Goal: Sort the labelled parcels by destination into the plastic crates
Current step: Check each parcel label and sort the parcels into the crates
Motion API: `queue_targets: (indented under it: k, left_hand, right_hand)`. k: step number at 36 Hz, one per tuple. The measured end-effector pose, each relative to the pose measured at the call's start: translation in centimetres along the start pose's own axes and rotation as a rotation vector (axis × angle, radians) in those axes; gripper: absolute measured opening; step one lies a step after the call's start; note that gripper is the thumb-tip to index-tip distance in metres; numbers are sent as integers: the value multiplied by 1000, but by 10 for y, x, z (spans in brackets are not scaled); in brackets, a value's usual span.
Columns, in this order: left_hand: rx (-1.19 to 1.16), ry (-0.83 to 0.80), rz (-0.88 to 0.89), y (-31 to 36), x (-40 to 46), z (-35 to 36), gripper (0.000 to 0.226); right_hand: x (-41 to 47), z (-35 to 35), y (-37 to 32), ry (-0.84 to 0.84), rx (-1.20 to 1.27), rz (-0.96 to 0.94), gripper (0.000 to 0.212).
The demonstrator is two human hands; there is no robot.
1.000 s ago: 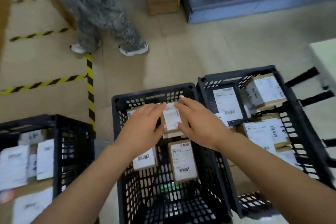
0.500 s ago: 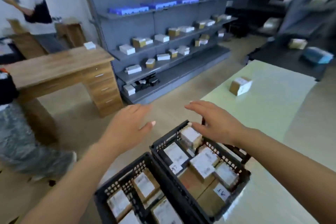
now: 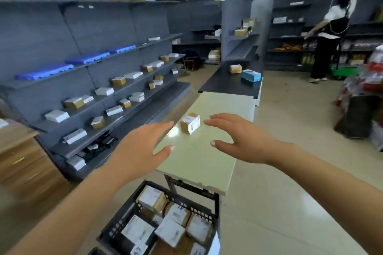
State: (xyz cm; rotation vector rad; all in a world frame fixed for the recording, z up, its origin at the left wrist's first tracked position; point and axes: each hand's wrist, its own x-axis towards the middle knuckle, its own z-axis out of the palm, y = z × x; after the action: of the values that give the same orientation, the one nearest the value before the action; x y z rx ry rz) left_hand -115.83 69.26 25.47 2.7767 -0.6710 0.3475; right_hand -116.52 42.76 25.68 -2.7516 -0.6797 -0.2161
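I observe both hands raised in front of the camera, holding nothing. My left hand (image 3: 141, 147) is at seven o'clock from the single parcel (image 3: 190, 123), fingers straight and together, thumb spread apart from them. My right hand (image 3: 242, 138) is at four o'clock from the same parcel, fingers extended and slightly fanned, thumb pointing left. Neither hand touches the parcel; it shows in the gap between the two sets of fingertips.

The parcel is a small brown carton with a white label on its top and side. It sits alone on the pale green table (image 3: 199, 163), roughly at the table's middle, tilted relative to the table's edges.

At six o'clock in the view, below the table's near edge, a black plastic crate (image 3: 215, 203) holds several labelled parcels (image 3: 170, 232), packed close and lying at mixed angles. The label text is too blurred to read.

Beyond the green table, at twelve o'clock, a dark counter (image 3: 226, 84) carries a brown box (image 3: 235, 68) and a blue box (image 3: 250, 75), near each other. Grey shelving (image 3: 41, 33) runs along the nine o'clock side with small boxes spread over its tiers. A wooden desk (image 3: 22, 163) stands at eight o'clock. At two o'clock another person (image 3: 329, 41) stands by further shelves, well apart from me.
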Motion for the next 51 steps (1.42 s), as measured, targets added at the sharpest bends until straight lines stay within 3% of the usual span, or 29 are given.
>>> queue_targets:
  k: [9,18,38,44,51]
  left_hand:
    - [-62,-15,9,108,131,66,57]
    - [-60,-36,66,159,245,114,58]
    - [-82,-120,158,137,509,239,60]
    - [-78,-118,86,125,567,271,59]
    - [-14,-120,-117,105,628,315,59]
  right_hand:
    - [-18,-49,147,-48,-40,54,56]
    - [5,-74,262,-43,-34,92,57]
    - [162,-57,473,-149,-165,171,56]
    - [217,-46,536,-184,-116,121,57]
    - [299,-18,624,-222,-50,-46,58]
